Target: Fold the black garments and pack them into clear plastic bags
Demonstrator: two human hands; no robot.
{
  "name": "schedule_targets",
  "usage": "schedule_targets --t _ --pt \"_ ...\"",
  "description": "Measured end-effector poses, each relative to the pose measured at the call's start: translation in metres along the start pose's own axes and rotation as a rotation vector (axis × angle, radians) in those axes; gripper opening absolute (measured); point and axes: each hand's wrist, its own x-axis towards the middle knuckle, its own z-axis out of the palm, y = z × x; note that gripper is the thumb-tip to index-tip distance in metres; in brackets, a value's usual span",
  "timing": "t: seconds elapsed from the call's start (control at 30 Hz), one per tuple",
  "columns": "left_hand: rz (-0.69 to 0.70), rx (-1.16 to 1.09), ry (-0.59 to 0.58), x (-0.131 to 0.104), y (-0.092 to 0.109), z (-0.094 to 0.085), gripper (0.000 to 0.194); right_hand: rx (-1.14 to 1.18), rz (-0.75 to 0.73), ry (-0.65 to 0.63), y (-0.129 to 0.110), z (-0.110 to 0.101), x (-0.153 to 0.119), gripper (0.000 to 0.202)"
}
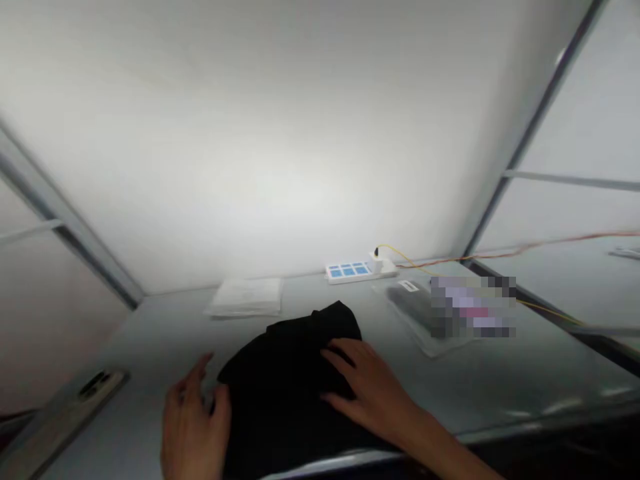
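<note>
Black limp cloth (287,407) lies near the front of the grey tabletop (150,340); right hand (374,387) rests on it, fingers spread; left hand (194,427), fingers parted, at its left edge, contact unclear; uneven pressure could crease or skew it

Head-worn view, forward-down, apparently near desk (500,380)

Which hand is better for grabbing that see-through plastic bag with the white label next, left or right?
Probably the right hand: it's over the black cloth and nearer the white-labelled clear plastic bag. The left hand is farther, by the cloth's left edge.
</note>
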Motion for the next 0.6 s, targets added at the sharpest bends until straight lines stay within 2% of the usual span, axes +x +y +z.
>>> schedule_targets --t 0.03,0.1,0.13,0.2,0.27,0.33,0.4,0.43,0.47,0.5,0.53,0.6 --pt "0.046 0.05 0.038 -0.003 -0.006 -0.004 0.043 0.015 0.001 0.014 0.0 0.001 0.002 0.054" --pt "0.19 0.055 0.093 -0.006 -0.006 -0.005 0.043 0.087 0.008 0.053 -0.001 0.001 0.009 0.034" --pt "0.252 0.032 0.093 -0.007 0.0 -0.001 0.043 0.142 0.026 0.085 -0.002 -0.001 0.013 0.025" --pt "0.307 0.009 0.018 -0.005 0.016 0.01 0.045 0.244 0.111 0.205 -0.005 -0.007 0.019 0.016" --pt "0.273 0.085 -0.137 -0.001 0.031 0.022 0.048 0.308 0.267 0.394 -0.004 -0.016 0.018 0.019" --pt "0.195 0.161 -0.26 0.003 0.038 0.032 0.047 0.344 0.432 0.646 0.003 -0.027 0.009 0.024" --pt "0.103 0.174 -0.321 0.006 0.036 0.036 0.045 0.341 0.534 0.879 0.015 -0.037 -0.006 0.029" --pt "0.059 0.163 -0.332 0.007 0.034 0.036 0.043 0.318 0.553 0.954 0.022 -0.042 -0.013 0.03" --pt "0.02 0.148 -0.343 0.009 0.031 0.034 0.041 0.277 0.554 0.984 0.027 -0.045 -0.019 0.03" --pt "-0.006 0.131 -0.356 0.012 0.028 0.032 0.038 0.221 0.541 0.957 0.033 -0.047 -0.022 0.031" --pt "-0.01 0.112 -0.373 0.015 0.026 0.029 0.034 0.158 0.514 0.871 0.037 -0.049 -0.023 0.031" --pt "0.018 0.078 -0.421 0.024 0.023 0.023 0.024 0.04 0.415 0.606 0.046 -0.051 -0.014 0.035"
